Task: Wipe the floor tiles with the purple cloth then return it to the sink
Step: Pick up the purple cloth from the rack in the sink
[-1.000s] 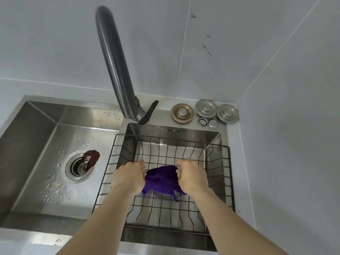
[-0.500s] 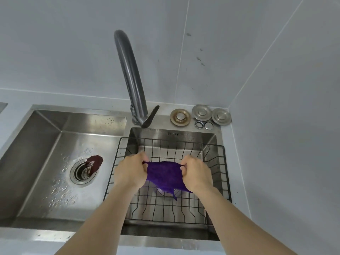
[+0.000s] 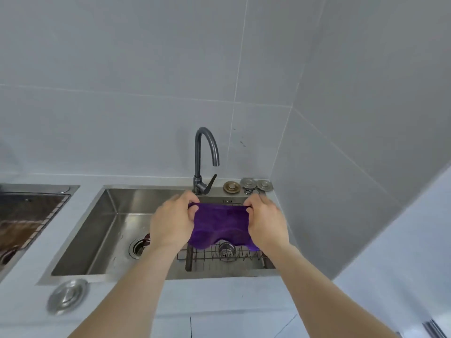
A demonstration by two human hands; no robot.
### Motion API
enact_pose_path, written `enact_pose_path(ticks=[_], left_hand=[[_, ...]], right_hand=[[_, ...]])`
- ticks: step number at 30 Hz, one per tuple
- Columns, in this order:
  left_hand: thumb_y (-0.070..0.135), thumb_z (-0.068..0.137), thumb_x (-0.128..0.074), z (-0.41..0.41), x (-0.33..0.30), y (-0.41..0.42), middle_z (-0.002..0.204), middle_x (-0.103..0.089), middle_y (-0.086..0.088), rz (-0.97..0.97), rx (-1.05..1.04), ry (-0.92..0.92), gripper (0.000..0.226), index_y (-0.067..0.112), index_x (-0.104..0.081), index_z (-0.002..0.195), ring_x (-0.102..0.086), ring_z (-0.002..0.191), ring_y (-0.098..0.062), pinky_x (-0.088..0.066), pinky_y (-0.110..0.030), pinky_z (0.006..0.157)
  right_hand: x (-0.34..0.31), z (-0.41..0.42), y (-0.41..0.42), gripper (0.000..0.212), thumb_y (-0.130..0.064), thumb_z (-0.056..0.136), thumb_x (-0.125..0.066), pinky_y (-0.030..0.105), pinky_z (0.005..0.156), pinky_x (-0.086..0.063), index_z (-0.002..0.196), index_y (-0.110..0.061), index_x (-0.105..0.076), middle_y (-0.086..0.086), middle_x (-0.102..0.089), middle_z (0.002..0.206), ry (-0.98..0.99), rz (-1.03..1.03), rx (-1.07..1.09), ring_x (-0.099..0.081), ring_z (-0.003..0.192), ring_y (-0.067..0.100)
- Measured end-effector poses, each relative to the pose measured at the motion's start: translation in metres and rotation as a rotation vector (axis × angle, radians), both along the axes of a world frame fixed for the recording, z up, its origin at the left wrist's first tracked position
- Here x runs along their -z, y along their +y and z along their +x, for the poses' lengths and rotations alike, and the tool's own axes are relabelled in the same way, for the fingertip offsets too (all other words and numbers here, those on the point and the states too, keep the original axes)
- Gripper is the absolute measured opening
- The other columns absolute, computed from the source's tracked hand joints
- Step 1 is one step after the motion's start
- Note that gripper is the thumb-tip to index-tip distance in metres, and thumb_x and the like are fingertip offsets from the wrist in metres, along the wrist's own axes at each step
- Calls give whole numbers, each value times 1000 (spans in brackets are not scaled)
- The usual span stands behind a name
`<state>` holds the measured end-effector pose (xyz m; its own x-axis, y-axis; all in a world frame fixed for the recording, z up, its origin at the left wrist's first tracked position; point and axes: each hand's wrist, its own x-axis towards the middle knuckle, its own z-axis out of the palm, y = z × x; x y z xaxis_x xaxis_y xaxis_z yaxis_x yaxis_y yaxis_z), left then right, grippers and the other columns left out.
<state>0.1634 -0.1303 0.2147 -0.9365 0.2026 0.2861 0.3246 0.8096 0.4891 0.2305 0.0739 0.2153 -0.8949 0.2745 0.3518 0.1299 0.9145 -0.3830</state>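
Both hands pinch the purple cloth (image 3: 220,222) by its top corners, the left hand (image 3: 172,222) and right hand (image 3: 267,222) closed on it and stretching it flat in the air above the right basin of the sink (image 3: 102,228), over the wire rack (image 3: 219,256) near the desk's back right corner, just in front of the faucet (image 3: 203,159).

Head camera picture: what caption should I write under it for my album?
Both hands, left hand and right hand, stretch the purple cloth above the sink.
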Motion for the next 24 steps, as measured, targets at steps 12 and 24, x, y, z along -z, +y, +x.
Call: enact_pose_path(ticks=[12, 24], left_hand=[[32, 100, -55, 138, -88, -66, 104, -71, 4, 24, 31, 102, 13, 31, -64, 110, -66, 95, -26, -55, -43, 77], [33, 98, -60, 232, -90, -45, 102, -73, 6, 0, 35, 137, 11, 34, -67, 106, -66, 98, -28, -44, -36, 72]], right_hand=[[-88, 145, -65, 30, 6, 91, -47, 45, 73, -53, 107, -14, -62, 8, -63, 110, 88, -36, -40, -61, 87, 36], [-88, 245, -39, 27, -2, 94, -47, 44, 70, -53, 104, -22, -62, 1, -61, 104, 102, -7, 16, -59, 80, 39]])
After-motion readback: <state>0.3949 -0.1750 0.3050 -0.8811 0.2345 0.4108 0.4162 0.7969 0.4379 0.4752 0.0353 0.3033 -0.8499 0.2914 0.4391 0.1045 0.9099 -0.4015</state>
